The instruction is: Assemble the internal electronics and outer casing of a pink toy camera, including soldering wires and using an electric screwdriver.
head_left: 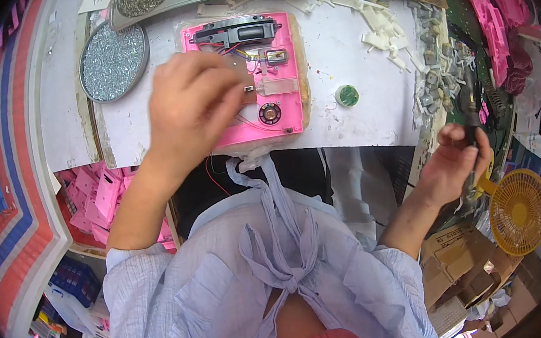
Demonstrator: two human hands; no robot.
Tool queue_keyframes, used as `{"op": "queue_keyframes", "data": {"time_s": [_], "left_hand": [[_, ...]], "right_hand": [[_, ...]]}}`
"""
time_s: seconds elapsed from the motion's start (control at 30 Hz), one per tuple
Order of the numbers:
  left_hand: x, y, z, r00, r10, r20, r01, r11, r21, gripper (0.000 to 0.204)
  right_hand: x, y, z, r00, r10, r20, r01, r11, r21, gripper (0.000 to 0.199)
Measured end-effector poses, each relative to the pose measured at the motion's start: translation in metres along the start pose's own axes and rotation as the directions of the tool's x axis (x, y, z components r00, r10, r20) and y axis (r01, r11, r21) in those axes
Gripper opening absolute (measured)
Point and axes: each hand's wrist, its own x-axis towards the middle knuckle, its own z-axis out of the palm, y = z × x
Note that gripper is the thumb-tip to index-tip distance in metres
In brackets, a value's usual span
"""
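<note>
My left hand point(193, 101) hovers over the left side of a pink plastic housing point(232, 135), fingers curled together; whatever they may pinch is hidden. Inside the housing are a black mechanism point(244, 34) along the far edge, a small motor point(276, 57) with coloured wires, and a round speaker point(270, 113). Part of a brown circuit board point(248, 111) shows beside my fingers. Off to the right, my right hand point(449, 167) is closed around a slim, dark tool point(471, 135) that looks like a screwdriver. That hand is well apart from the housing.
A round dish of small screws point(114, 60) stands left of the housing. Beyond it is a metal tray point(196, 2) with small metal parts. A green-topped round piece point(346, 95), white plastic parts point(378, 27) and grey parts point(432, 68) lie rightward. A yellow fan point(520, 212) stands near my right hand.
</note>
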Motion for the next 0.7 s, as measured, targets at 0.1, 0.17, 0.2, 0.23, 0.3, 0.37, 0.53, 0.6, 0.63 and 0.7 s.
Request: {"op": "queue_keyframes", "data": {"time_s": [0.1, 0.17, 0.2, 0.23, 0.3, 0.37, 0.53, 0.6, 0.63, 0.7], "left_hand": [[0.006, 0.013, 0.019, 0.993, 0.042, 0.108, -0.045, 0.999, 0.025, 0.024], [0.011, 0.018, 0.029, 0.986, 0.016, 0.165, -0.028, 0.997, 0.073, 0.025], [0.013, 0.016, 0.034, 0.977, 0.005, 0.214, -0.027, 0.995, 0.099, 0.022], [0.013, 0.015, 0.034, 0.976, 0.057, 0.212, -0.078, 0.992, 0.094, 0.023], [0.013, 0.011, 0.033, 0.965, 0.159, 0.209, -0.18, 0.98, 0.083, 0.026], [0.007, 0.008, 0.034, 0.962, 0.184, 0.2, -0.2, 0.978, 0.06, 0.02], [0.004, 0.002, 0.027, 0.98, 0.026, 0.197, 0.019, 0.974, -0.224, 0.02], [0.004, 0.007, 0.02, 0.933, -0.215, 0.289, 0.296, 0.914, -0.277, 0.018], [0.004, 0.006, 0.019, 0.931, -0.207, 0.299, 0.297, 0.909, -0.293, 0.017], [0.005, 0.002, 0.019, 0.926, -0.194, 0.323, 0.302, 0.895, -0.327, 0.015]], "right_hand": [[0.002, -0.008, -0.017, 0.993, 0.105, -0.056, -0.101, 0.992, 0.074, 0.038], [-0.003, -0.007, -0.013, 0.993, 0.115, -0.005, -0.115, 0.991, 0.07, 0.037], [-0.007, -0.008, -0.004, 0.994, 0.107, 0.014, -0.108, 0.992, 0.069, 0.036], [-0.01, -0.006, 0.003, 0.994, 0.094, 0.047, -0.096, 0.994, 0.05, 0.036], [-0.015, 0.0, 0.016, 0.991, 0.069, 0.112, -0.071, 0.997, 0.013, 0.036], [-0.018, 0.004, 0.032, 0.988, 0.036, 0.153, -0.038, 0.999, 0.012, 0.037], [-0.019, 0.003, 0.074, 0.946, 0.043, 0.322, -0.047, 0.999, 0.004, 0.032], [-0.018, 0.006, 0.088, 0.924, -0.004, 0.382, -0.011, 0.999, 0.036, 0.028], [-0.016, 0.005, 0.09, 0.903, -0.025, 0.43, 0.013, 0.999, 0.032, 0.028], [-0.011, 0.003, 0.089, 0.852, -0.061, 0.52, 0.057, 0.998, 0.025, 0.027]]}}
